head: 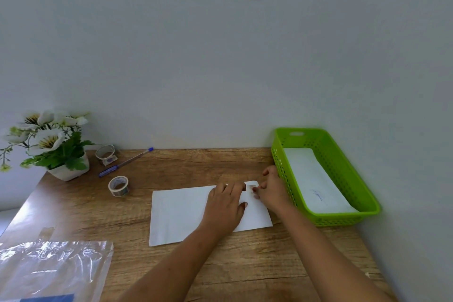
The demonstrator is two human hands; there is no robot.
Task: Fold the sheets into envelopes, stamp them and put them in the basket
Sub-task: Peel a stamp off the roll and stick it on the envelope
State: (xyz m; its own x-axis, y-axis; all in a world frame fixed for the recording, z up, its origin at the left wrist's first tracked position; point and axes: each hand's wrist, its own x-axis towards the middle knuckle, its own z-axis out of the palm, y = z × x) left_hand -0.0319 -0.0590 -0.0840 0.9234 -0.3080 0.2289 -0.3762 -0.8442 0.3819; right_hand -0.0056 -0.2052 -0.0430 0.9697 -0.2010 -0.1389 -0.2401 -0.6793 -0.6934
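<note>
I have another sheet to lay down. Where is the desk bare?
Bare wood lies along the wall between the blue pen and the green plastic basket, behind the white folded envelope, and left of it toward the clear plastic bag. Crowded: the back-left corner's tape rolls and flowerpot.

- The left forearm (171,265) and right forearm (326,252) are uncovered from the wrist to the lower frame edge.
- The left hand (225,206) is bare, with rounded knuckles and short nails.
- The right hand (272,191) is bare too. Its fingertips may carry pinkish-red nail polish, though the blur there leaves this uncertain.
</note>
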